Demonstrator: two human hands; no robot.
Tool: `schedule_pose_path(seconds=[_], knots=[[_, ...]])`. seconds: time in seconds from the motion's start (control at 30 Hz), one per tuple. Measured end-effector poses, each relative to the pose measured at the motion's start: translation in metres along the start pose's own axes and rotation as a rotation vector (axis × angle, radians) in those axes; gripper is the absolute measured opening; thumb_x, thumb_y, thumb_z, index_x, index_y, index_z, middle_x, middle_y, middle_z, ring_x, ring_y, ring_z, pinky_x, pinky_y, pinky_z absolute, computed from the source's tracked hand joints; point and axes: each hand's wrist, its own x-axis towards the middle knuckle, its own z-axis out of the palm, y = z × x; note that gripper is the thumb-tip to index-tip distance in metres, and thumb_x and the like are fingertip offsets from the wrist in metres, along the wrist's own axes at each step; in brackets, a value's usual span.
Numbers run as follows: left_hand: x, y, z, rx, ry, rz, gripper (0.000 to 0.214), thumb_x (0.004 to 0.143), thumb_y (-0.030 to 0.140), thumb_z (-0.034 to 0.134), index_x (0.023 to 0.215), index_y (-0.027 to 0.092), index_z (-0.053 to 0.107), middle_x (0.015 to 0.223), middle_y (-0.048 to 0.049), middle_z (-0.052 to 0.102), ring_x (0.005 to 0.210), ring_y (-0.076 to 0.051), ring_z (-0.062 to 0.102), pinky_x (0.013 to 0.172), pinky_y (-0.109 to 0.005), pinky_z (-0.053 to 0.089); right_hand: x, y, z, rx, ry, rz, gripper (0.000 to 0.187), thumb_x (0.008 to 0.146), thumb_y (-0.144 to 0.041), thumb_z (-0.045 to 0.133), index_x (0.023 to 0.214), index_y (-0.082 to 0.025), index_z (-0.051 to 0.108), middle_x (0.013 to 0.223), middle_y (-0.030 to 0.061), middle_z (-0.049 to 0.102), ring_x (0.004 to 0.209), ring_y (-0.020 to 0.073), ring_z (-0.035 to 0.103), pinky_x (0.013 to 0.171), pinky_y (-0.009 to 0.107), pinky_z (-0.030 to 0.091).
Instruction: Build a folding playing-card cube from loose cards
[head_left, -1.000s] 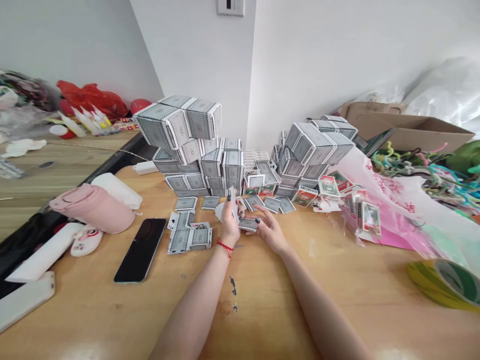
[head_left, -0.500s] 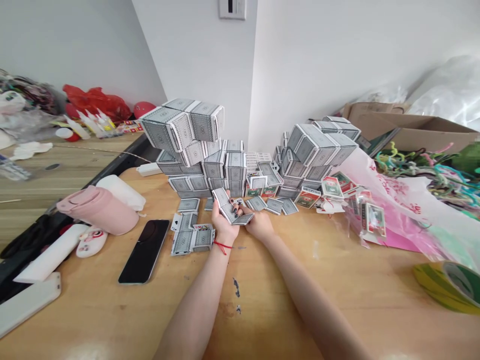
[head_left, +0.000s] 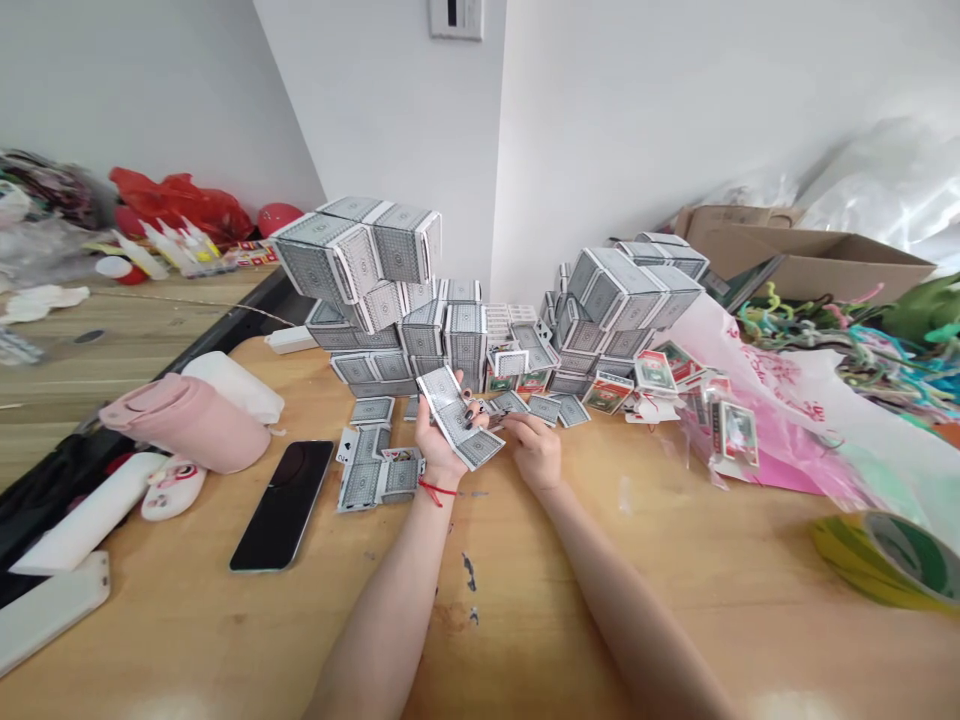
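My left hand [head_left: 439,440], palm up with a red string at the wrist, is closed around a piece made of folded grey-backed playing cards [head_left: 452,420]. One flap of it tilts out toward the right. Just right of it, my right hand [head_left: 537,450] is in a pinch, its fingertips by the piece's right side; what lies between them is too small to make out. Joined flat cards [head_left: 363,483] lie left of my left hand, one showing a two. Behind stand a left stack of card-built blocks [head_left: 401,245] and a right stack [head_left: 619,290].
Loose cards [head_left: 544,408] and red-green card boxes [head_left: 608,391] lie ahead to the right. A phone [head_left: 282,506], a pink pouch-like item [head_left: 187,422] and a white mouse [head_left: 173,487] sit at left. Tape [head_left: 889,560], a pink plastic bag [head_left: 795,430] and a cardboard box [head_left: 817,262] are at right.
My right hand has drawn back to the right, away from the folded cards. In my left hand the piece now sits more upright, its right flap turned to show more of its back.
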Motion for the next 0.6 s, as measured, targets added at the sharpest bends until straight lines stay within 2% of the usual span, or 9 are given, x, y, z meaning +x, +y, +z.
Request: schedule_pose_path(seconds=[0.17,0.27,0.4,0.5,0.6], knots=[[0.001,0.001,-0.001,-0.028,-0.005,-0.019,0.054,0.078,0.06,0.04,0.108,0.02,0.059,0.076,-0.0049,0.053,0.056,-0.01,0.043,0.051,-0.024,0.037,-0.01,0.0,-0.018,0.123,0.238,0.158,0.011,0.078,-0.03,0.057,0.07,-0.025,0.062,0.08,0.0044,0.061,0.081,0.02,0.054,0.078,0.034,0.043],[0.003,-0.001,-0.003,-0.03,0.008,-0.007,0.052,0.077,0.062,0.042,0.106,0.022,0.059,0.073,-0.0032,0.055,0.057,-0.011,0.048,0.053,-0.026,0.04,-0.015,0.003,-0.031,0.24,0.312,0.365,0.022,0.075,-0.042,0.06,0.067,-0.022,0.056,0.073,0.0029,0.057,0.075,0.0185,0.052,0.072,0.033,0.045],[0.005,-0.008,-0.006,-0.004,0.078,0.033,0.05,0.075,0.062,0.046,0.1,0.021,0.06,0.073,-0.0024,0.058,0.06,-0.013,0.054,0.058,-0.029,0.045,-0.019,0.01,-0.039,0.637,0.334,0.641,0.031,0.075,-0.052,0.054,0.08,-0.023,0.048,0.063,-0.0034,0.053,0.058,0.0127,0.054,0.051,0.025,0.047],[0.007,-0.017,-0.008,0.049,0.118,0.015,0.05,0.074,0.064,0.047,0.092,0.019,0.06,0.074,-0.002,0.059,0.061,-0.013,0.056,0.062,-0.03,0.048,-0.019,0.012,-0.04,0.905,0.295,0.698,0.031,0.074,-0.049,0.057,0.084,-0.025,0.039,0.054,-0.009,0.049,0.04,0.009,0.05,0.033,0.018,0.039],[0.008,-0.024,-0.009,0.116,0.149,0.023,0.048,0.074,0.064,0.046,0.087,0.019,0.058,0.074,-0.0006,0.059,0.059,-0.011,0.056,0.062,-0.029,0.049,-0.018,0.009,-0.041,1.009,0.244,0.712,0.032,0.072,-0.042,0.062,0.085,-0.026,0.038,0.054,-0.0112,0.047,0.031,0.0062,0.045,0.025,0.014,0.03]])
